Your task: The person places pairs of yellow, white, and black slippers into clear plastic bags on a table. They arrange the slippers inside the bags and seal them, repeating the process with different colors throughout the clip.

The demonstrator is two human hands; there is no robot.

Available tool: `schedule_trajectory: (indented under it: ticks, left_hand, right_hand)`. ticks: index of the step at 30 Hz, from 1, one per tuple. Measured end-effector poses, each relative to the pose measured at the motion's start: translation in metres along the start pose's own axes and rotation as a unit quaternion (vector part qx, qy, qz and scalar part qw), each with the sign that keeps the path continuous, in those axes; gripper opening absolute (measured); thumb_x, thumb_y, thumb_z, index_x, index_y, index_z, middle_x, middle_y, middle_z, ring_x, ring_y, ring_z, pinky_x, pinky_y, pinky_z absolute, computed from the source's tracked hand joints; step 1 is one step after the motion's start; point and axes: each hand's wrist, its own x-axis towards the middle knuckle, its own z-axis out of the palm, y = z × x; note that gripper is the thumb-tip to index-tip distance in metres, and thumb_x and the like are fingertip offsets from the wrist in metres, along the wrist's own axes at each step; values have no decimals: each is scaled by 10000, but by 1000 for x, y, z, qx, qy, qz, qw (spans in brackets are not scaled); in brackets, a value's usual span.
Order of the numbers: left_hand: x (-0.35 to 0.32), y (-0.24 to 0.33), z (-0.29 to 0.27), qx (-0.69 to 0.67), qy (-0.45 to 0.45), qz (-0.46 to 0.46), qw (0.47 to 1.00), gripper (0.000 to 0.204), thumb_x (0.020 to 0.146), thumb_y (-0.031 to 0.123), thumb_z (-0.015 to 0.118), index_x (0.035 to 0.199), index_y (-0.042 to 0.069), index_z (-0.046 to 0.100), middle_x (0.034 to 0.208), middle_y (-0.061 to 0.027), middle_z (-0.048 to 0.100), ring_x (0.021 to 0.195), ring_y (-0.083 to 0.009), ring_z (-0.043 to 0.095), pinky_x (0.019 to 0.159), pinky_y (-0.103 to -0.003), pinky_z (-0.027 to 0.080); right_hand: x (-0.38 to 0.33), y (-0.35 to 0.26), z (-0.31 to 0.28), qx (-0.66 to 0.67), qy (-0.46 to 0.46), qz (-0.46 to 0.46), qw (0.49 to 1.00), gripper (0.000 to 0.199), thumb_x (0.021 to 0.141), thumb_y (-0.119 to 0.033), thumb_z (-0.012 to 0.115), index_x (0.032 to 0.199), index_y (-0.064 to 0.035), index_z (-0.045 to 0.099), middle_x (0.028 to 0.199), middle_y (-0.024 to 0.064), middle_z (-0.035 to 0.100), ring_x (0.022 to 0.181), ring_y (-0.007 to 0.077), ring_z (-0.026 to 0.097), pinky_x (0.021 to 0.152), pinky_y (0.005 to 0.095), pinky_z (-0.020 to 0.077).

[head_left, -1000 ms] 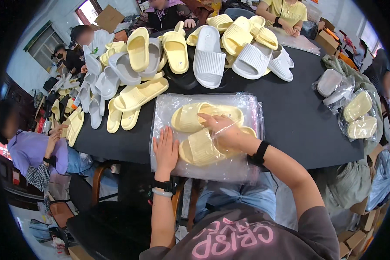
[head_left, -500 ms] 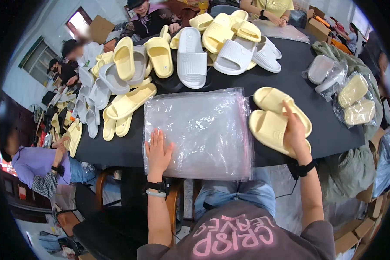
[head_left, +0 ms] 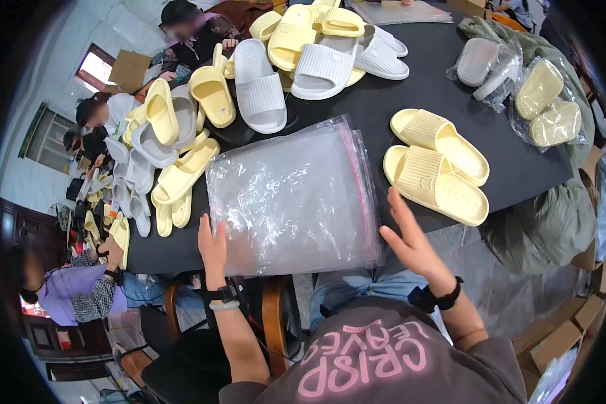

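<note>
A stack of clear plastic bags (head_left: 293, 195) lies flat on the black table (head_left: 384, 111) in front of me. My left hand (head_left: 212, 246) rests open on the stack's near left corner. My right hand (head_left: 411, 239) hovers open, fingers spread, by the stack's right edge, holding nothing. A pair of pale yellow slippers (head_left: 438, 165) lies side by side on the table just right of the bags, beyond my right hand.
Heaps of yellow and white slippers (head_left: 262, 84) cover the table's far and left parts. Bagged slippers (head_left: 542, 101) sit at the far right on a green bundle. Other people sit at the left and far side. Cardboard boxes lie on the floor at the lower right.
My right hand carried the yellow pair off the bags to the right, set it on the table and let go. It has come back toward the stack. The left hand stayed put.
</note>
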Motion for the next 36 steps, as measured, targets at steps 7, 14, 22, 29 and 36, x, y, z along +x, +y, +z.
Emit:
schedule_trajectory:
  ticks: [7,14,22,29,36]
  left_hand:
    - [6,-32,-3,-194,-42,-79,977,667,980,325,580,1470,-55,333,1448,-264,440,1354,-340,421,1117,-393,321]
    - [-13,-12,4,51,-49,45,997,689,946,355,608,1469,-16,357,1481,-296,370,1366,-415,377,1129,-465,297]
    - [-26,-2,17,158,-60,29,985,732,962,468,521,1512,40,302,1567,-264,225,1445,-390,257,1166,-531,199]
    - [-28,-1,8,183,-59,-6,981,722,960,476,517,1492,23,337,1562,-267,243,1446,-384,260,1172,-531,182]
    - [-41,-10,-11,18,16,0,1000,586,972,363,548,1449,45,431,1532,-226,344,1431,-358,314,1173,-533,168]
  right_hand:
    - [38,22,62,-5,26,-33,999,719,997,-234,511,1518,76,126,1570,298,171,1471,394,169,1194,425,141]
    - [38,-1,51,-237,60,-112,963,576,938,-273,574,1474,-135,416,1570,217,252,1448,387,245,1153,529,211]
    - [16,9,35,-449,-74,-129,881,549,888,-355,626,1401,-202,505,1481,49,459,1398,248,382,1152,571,226]
    - [16,7,33,-444,-76,-131,883,567,860,-338,660,1389,-193,514,1476,48,462,1400,249,376,1153,567,225]
    - [17,6,31,-425,-82,-137,891,525,862,-299,656,1364,-193,542,1478,51,461,1406,281,365,1150,568,224]
